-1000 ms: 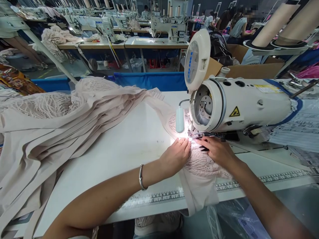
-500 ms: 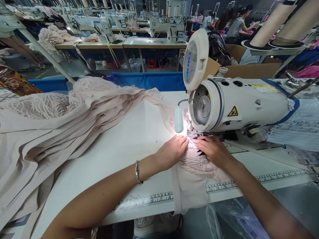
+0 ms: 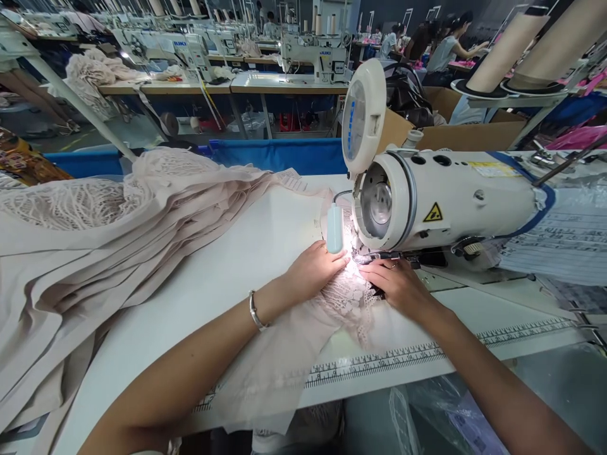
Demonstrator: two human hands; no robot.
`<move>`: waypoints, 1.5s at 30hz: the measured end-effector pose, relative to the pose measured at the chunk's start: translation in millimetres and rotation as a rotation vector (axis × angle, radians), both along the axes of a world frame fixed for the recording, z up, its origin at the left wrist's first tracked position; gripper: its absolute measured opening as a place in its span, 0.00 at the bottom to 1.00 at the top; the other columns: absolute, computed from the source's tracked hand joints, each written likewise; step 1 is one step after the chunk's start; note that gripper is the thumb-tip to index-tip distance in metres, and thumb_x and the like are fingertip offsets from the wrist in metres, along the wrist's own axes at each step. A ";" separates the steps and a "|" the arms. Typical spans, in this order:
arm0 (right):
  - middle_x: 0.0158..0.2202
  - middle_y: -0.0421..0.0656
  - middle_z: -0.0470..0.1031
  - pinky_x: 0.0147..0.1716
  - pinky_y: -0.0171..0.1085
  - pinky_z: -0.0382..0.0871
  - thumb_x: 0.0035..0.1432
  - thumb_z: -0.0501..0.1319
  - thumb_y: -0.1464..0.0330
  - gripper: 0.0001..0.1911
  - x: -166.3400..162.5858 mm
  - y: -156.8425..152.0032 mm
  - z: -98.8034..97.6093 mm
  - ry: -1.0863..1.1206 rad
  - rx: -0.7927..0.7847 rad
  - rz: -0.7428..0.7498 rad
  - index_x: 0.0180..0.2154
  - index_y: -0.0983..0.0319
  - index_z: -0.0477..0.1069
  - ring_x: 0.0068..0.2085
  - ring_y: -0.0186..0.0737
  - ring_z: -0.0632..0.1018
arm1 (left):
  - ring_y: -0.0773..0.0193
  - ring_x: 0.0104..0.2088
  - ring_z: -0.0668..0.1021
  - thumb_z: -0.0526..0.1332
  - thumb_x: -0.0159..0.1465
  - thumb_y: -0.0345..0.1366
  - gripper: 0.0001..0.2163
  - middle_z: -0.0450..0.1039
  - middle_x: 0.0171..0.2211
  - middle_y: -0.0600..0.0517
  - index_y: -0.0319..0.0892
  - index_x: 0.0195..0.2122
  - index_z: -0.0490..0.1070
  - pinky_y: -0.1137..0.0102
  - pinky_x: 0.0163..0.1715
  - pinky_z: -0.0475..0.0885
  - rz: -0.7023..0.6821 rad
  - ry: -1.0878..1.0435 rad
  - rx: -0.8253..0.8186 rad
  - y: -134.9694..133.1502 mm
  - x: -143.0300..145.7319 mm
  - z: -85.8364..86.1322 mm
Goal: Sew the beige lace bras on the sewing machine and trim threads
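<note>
Under the machine head: pale pink lace-and-mesh fabric piece lies flat on the white sewing table, its far end at the needle of the white industrial sewing machine.
Left hand: fingers extended, pressing the fabric down, gripping nothing.
Right hand: likewise flat on the lace beside the presser foot.
Handling: probably light, limp and stretchy; best held by flat palms near the seam.
Long axis: runs from the needle toward the table's near edge, where the loose end hangs over.
Nearby: heap of matching beige garments to the left.
</note>
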State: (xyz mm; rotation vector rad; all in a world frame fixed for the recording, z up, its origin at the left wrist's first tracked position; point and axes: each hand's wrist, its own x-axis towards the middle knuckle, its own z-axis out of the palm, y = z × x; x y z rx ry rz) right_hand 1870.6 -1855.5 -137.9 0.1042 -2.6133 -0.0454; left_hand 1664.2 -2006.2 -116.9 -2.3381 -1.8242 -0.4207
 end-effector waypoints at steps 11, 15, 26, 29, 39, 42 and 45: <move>0.42 0.39 0.83 0.37 0.41 0.65 0.52 0.48 0.88 0.25 1.7 -0.3 4.4 0.081 -0.059 0.063 0.41 0.61 0.74 0.43 0.40 0.77 | 0.59 0.40 0.72 0.51 0.73 0.31 0.11 0.73 0.43 0.44 0.39 0.34 0.69 0.63 0.43 0.69 -0.046 -0.224 -0.032 -11.7 26.7 -13.0; 0.43 0.39 0.82 0.39 0.41 0.65 0.51 0.48 0.89 0.25 0.6 -2.7 7.3 0.107 -0.069 0.076 0.38 0.60 0.73 0.43 0.40 0.77 | 0.60 0.40 0.73 0.49 0.72 0.27 0.11 0.74 0.41 0.45 0.38 0.36 0.69 0.61 0.49 0.68 -0.063 -0.239 -0.099 -8.2 20.5 -12.6; 0.34 0.39 0.79 0.36 0.40 0.65 0.45 0.47 0.87 0.32 3.6 -3.1 7.0 0.059 -0.127 0.070 0.46 0.59 0.74 0.40 0.40 0.77 | 0.59 0.42 0.73 0.50 0.75 0.36 0.14 0.74 0.43 0.45 0.41 0.46 0.75 0.61 0.48 0.68 -0.078 -0.212 -0.102 -3.3 10.7 -10.9; 0.37 0.38 0.81 0.35 0.40 0.65 0.43 0.48 0.87 0.31 2.6 -2.2 6.4 0.039 -0.123 0.071 0.44 0.58 0.74 0.41 0.40 0.77 | 0.58 0.43 0.73 0.49 0.76 0.39 0.16 0.74 0.47 0.43 0.41 0.47 0.76 0.62 0.46 0.67 -0.076 -0.223 -0.100 -0.4 5.9 -9.3; 0.42 0.39 0.82 0.41 0.40 0.67 0.51 0.49 0.87 0.22 1.0 -2.9 2.8 0.090 -0.164 0.104 0.37 0.59 0.71 0.44 0.40 0.78 | 0.60 0.43 0.75 0.49 0.72 0.25 0.13 0.75 0.43 0.44 0.38 0.40 0.74 0.64 0.45 0.67 -0.141 -0.076 -0.061 -2.2 15.2 -11.5; 0.38 0.39 0.80 0.40 0.40 0.66 0.48 0.48 0.87 0.23 0.4 -4.4 3.2 0.104 -0.190 0.095 0.38 0.58 0.70 0.41 0.40 0.78 | 0.61 0.41 0.75 0.54 0.69 0.25 0.11 0.74 0.45 0.45 0.39 0.48 0.73 0.65 0.42 0.67 -0.261 -0.053 -0.061 -4.6 16.3 -13.2; 0.36 0.40 0.78 0.40 0.40 0.68 0.47 0.47 0.86 0.26 -0.9 -4.7 2.1 0.105 -0.206 0.069 0.42 0.59 0.69 0.41 0.40 0.78 | 0.61 0.37 0.73 0.57 0.69 0.28 0.14 0.73 0.48 0.45 0.42 0.55 0.72 0.63 0.38 0.66 -0.194 -0.019 -0.019 -7.0 20.5 -13.4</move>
